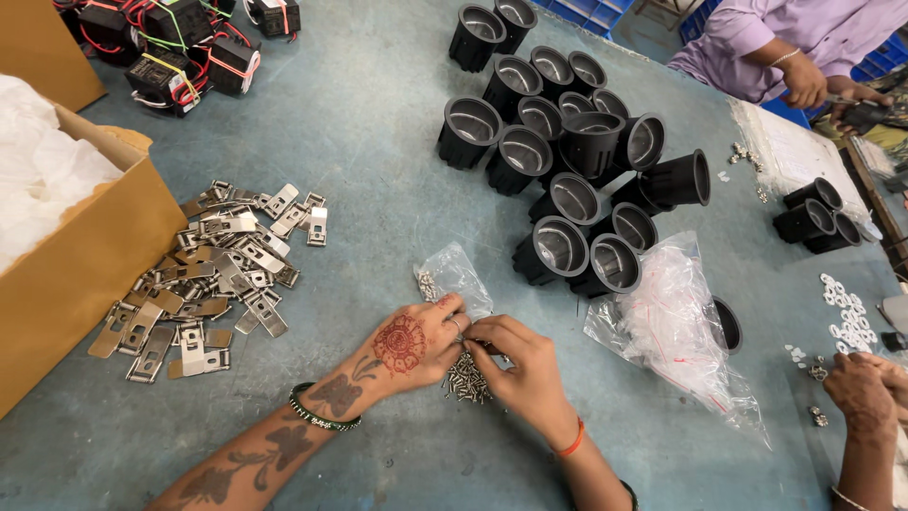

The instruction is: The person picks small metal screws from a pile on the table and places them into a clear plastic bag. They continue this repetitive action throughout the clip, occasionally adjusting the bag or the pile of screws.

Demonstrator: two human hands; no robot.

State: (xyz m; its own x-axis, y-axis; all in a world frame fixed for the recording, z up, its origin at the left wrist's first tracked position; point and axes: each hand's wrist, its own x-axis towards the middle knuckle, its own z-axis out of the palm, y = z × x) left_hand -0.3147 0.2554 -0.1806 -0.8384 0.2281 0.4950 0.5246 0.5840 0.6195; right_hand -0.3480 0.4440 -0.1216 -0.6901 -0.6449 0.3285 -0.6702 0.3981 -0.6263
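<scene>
Left hand (416, 343) and right hand (515, 364) meeting fingertip to fingertip, both pinching closed over the screws (468, 378), pinched item too small to tell, bag (454, 274) lying just beyond.

Place: assembly workshop
Bench: worn blue-grey table (378, 142)
Stock: black housings (567, 161), metal clips (213, 270), screws (468, 378), wired parts (180, 47)
Packing: cardboard box (85, 274)

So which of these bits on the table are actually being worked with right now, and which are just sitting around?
In hand:
- left hand and right hand, fingertips together over the screw pile
- pile of small screws
- small clear bag beside them

Lying about:
- metal brackets
- black cup housings
- cardboard box
- wired black units
- large plastic bag
</scene>
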